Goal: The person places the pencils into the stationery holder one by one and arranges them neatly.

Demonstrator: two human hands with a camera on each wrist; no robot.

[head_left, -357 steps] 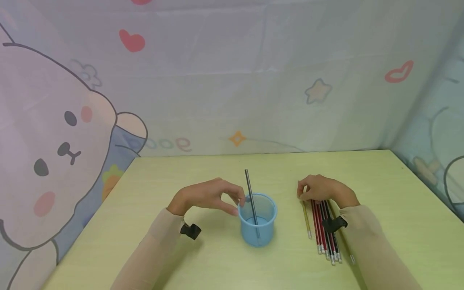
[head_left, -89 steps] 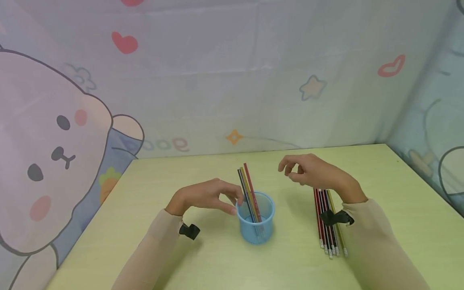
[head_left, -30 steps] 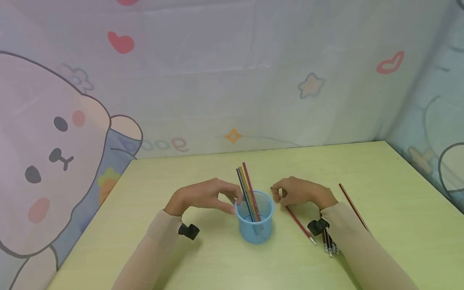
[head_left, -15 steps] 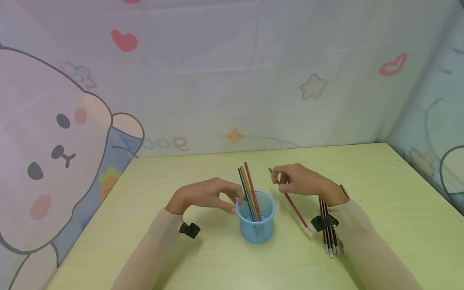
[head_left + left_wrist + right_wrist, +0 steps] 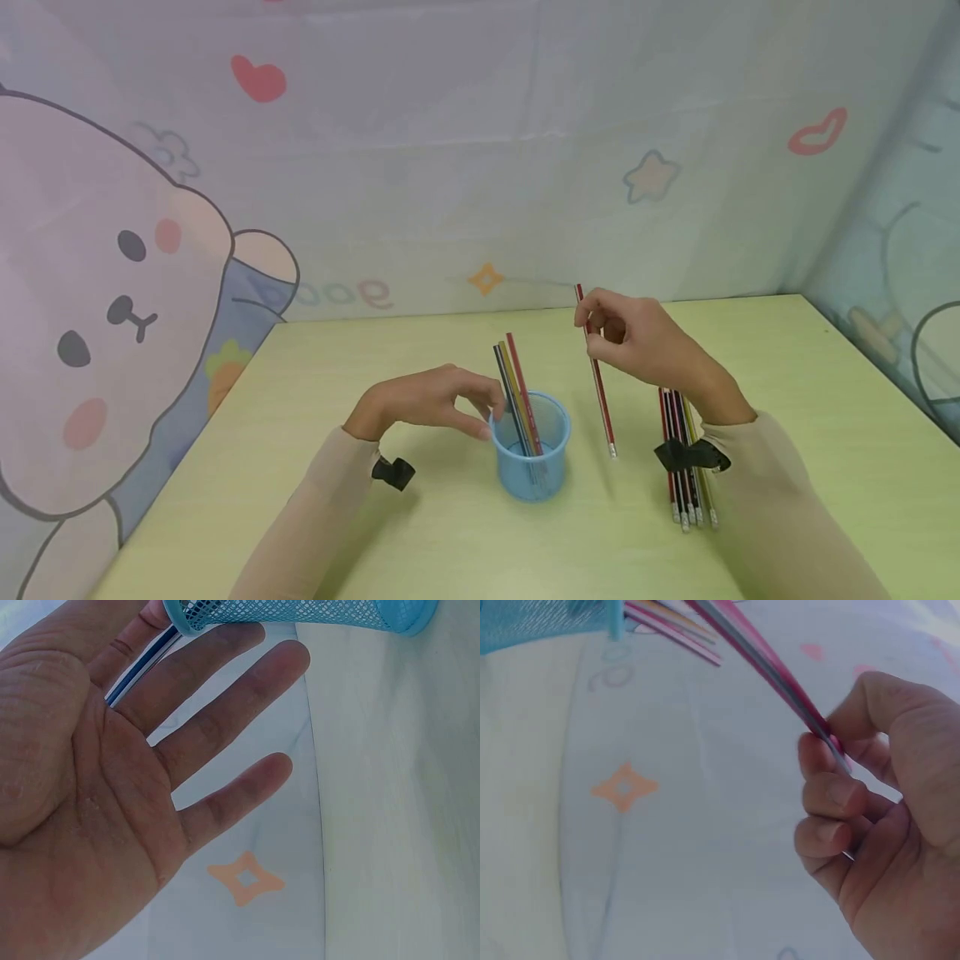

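In the head view, my left hand (image 5: 442, 400) is at the left rim of a light-blue mesh pencil cup (image 5: 531, 479), thumb and index finger pinching the rim. The left wrist view shows the hand's other fingers (image 5: 225, 724) spread fairly straight beside the cup (image 5: 300, 611). Three pencils (image 5: 517, 392), dark, yellow and red, lean inside the cup. To the right of it, my right hand (image 5: 637, 337) pinches a red-and-black striped pencil (image 5: 602, 392) near its upper end. That pencil hangs above the table, steeply tilted, with its white eraser end down.
A bundle of pencils (image 5: 682, 467), red, black and yellow, lies on the table under the right wrist, partly covered by the sleeve and black wrist strap (image 5: 690, 455). The pale yellow table (image 5: 450, 550) ends at a printed cloth backdrop (image 5: 420, 167).
Over the last seconds, my right hand took a red pencil from the table, lifted it and swung it nearly upright. Earlier, yellow and red pencils joined the dark one. My left hand stays at the rim.
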